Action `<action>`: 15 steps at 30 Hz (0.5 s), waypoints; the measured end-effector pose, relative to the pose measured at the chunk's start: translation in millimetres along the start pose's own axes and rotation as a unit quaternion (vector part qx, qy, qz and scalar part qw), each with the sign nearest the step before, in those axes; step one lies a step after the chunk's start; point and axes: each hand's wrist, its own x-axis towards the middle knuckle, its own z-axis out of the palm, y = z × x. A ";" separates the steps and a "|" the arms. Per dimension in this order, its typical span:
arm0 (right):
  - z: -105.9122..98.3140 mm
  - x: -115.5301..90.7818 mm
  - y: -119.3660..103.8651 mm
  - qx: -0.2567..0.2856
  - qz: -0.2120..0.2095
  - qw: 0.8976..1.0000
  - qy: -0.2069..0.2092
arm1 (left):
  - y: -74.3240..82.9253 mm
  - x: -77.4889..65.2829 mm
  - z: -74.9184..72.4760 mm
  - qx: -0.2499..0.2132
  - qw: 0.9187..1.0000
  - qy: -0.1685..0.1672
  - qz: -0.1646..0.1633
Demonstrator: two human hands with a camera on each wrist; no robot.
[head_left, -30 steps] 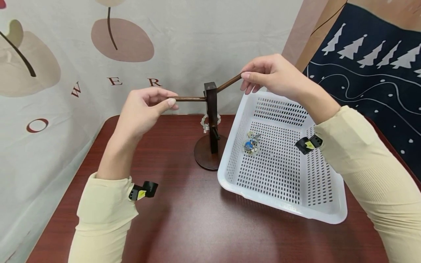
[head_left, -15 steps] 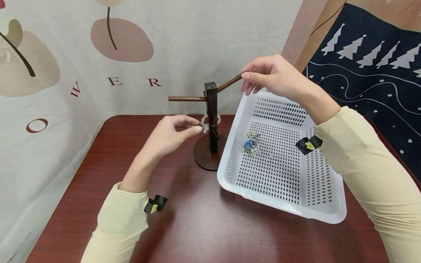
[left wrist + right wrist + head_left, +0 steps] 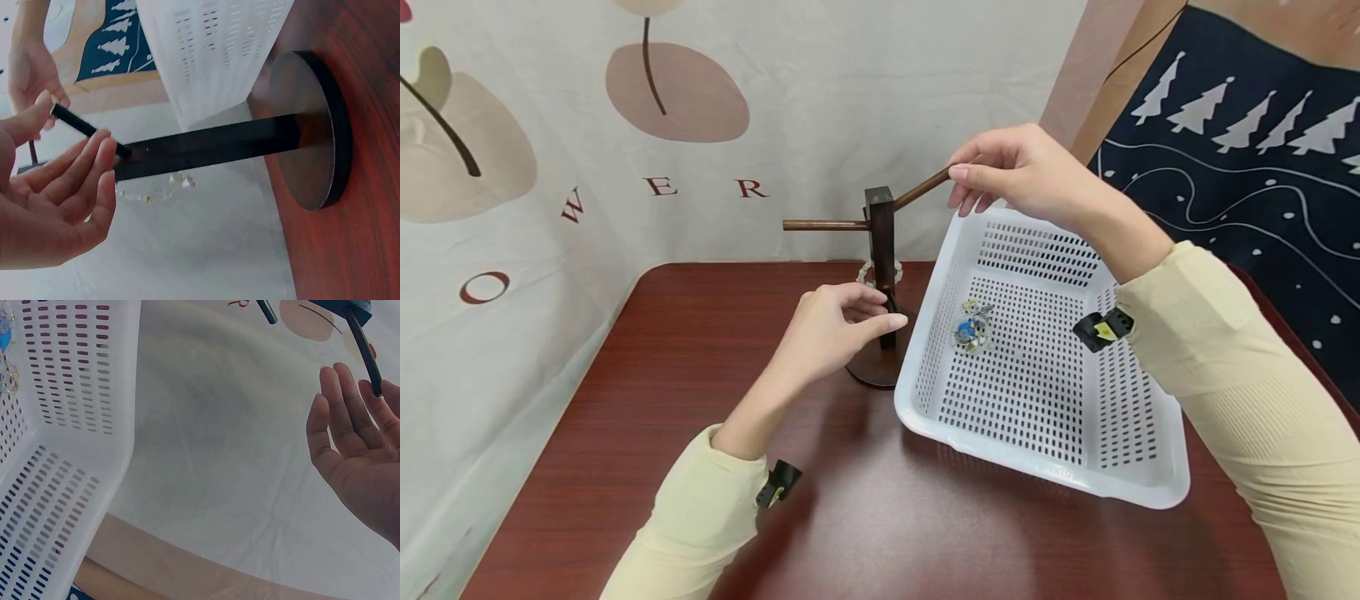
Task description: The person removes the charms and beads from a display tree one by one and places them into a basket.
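A dark wooden jewelry stand (image 3: 882, 242) rises from a round base (image 3: 868, 372) on the table. My right hand (image 3: 1037, 175) pinches the end of its upper right peg (image 3: 921, 190) between thumb and fingers. Lower down, my left hand (image 3: 823, 337) is at the short front peg (image 3: 75, 122). The thumb tip is at that peg's end and the fingers lie along its other side; in the head view the hand mostly covers it. The upper left peg (image 3: 820, 225) sticks out with no hand on it. A clear beaded bracelet (image 3: 150, 199) hangs behind the post.
A white perforated basket (image 3: 1037, 475) stands right of the stand, under my right forearm. Inside it lies some beaded jewelry with blue parts (image 3: 970, 335). The reddish-brown table (image 3: 647, 400) meets a patterned cloth backdrop (image 3: 820, 100) behind the stand.
My left hand has let go of the upper left peg and moved down and right to the front peg. My right hand stays on the upper right peg.
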 end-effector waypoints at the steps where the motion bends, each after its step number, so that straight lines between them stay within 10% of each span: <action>1: 0.1 0.0 -0.1 0.001 0.000 1.000 0.000 | 0.7 0.0 2.0 0.005 1.000 0.009 0.000; 15: -2.0 -4.1 -1.8 -0.009 0.016 1.000 -0.001 | 2.9 -0.6 9.1 0.009 0.999 0.042 0.016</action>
